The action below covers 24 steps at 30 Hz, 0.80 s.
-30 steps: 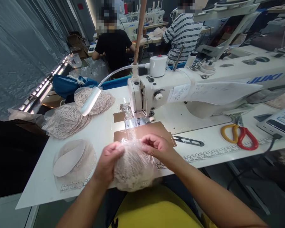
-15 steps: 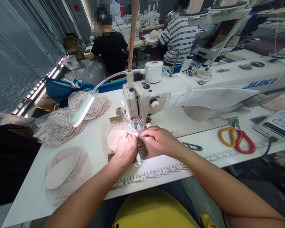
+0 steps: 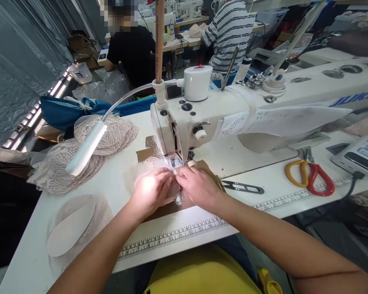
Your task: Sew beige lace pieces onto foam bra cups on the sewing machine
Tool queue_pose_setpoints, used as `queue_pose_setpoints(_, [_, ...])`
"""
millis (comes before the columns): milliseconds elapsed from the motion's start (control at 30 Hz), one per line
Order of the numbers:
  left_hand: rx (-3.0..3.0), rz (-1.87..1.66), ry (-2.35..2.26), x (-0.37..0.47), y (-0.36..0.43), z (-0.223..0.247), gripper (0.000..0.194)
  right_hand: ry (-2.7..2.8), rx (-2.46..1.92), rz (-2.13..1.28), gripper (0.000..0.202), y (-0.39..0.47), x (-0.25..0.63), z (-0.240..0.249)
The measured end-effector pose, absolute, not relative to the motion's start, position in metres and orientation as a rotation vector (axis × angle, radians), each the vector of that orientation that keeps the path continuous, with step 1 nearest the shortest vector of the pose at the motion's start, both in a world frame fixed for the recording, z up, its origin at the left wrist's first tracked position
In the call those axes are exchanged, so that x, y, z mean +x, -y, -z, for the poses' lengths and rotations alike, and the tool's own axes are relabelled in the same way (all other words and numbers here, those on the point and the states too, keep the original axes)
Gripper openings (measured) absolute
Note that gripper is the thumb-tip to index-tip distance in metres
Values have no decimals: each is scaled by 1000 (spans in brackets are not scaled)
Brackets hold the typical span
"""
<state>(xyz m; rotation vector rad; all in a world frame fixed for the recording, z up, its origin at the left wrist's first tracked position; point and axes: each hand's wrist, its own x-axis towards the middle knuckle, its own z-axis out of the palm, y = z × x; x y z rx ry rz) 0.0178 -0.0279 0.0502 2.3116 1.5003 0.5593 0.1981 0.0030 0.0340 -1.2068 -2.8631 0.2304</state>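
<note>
Fingers (image 3: 163, 175) of the left hand (image 3: 147, 192) were closed on a lace piece (image 3: 175, 192), held close at the near side of the sewing machine (image 3: 228, 102).
Beside them, fingers of the right hand (image 3: 200, 190) were bent down onto its edge; whether it was pinched there could not be told. Left of the sewing machine, stacked lace (image 3: 119, 132) was overhung by a lamp (image 3: 87, 149), and a pale oval pad (image 3: 70, 233) was laid on sheer fabric (image 3: 101, 211). On the sewing machine's near side, thread snips (image 3: 248, 188) and yellow-and-red scissors (image 3: 317, 179) were laid.
</note>
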Motion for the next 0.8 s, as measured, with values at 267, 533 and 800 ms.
queue_pose_setpoints(267, [2680,-608,-1461,10,8,-12,30,2799,-1296,-211,40,-10,192,-35])
queue_pose_setpoints(533, [2700,-617,-1395,0,-2,-14,31,2748,-1259,-169,44,-12,191,-27])
queue_pose_setpoints(800, [2514,-544,-1511,1,-4,-17,34,2768,-1248,-178,44,-11,192,-27])
